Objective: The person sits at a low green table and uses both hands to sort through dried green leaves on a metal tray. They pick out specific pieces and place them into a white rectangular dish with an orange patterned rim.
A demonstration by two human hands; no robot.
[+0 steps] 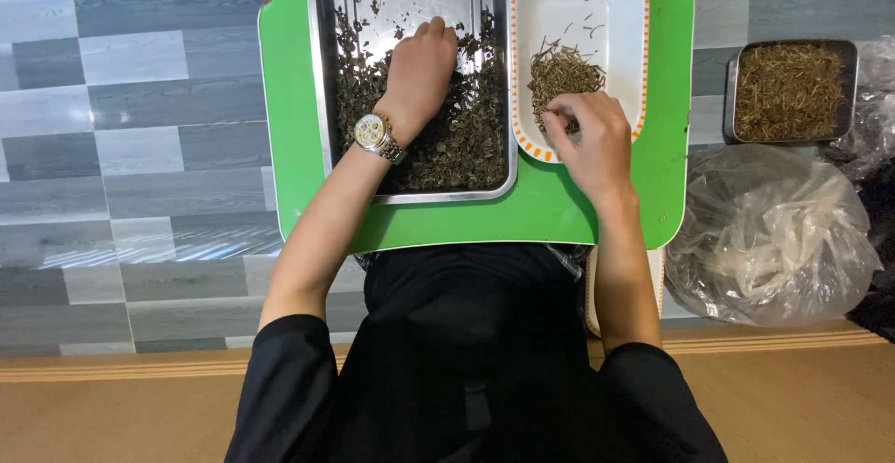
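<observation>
We see the left hand (419, 67), watch (375, 133) on the wrist, lying knuckles-up on dark leaves (457, 141) in the steel tray (323, 99); grip hidden, can't tell. Right hand (585, 135) sits at the near end of the white dish (578, 1), fingertips (557, 120) pinched on pale stems (559, 73) piled there. Both containers sit side by side on the green board (289, 99). Further right: a second tray (791, 90) of stems, a clear bag (774, 234) on the floor

The person wears a black top with short sleeves that end above the elbows, leaving both forearms bare. On the left wrist sits a wristwatch (372, 131) with a round pale dial and a silver metal link band.
</observation>
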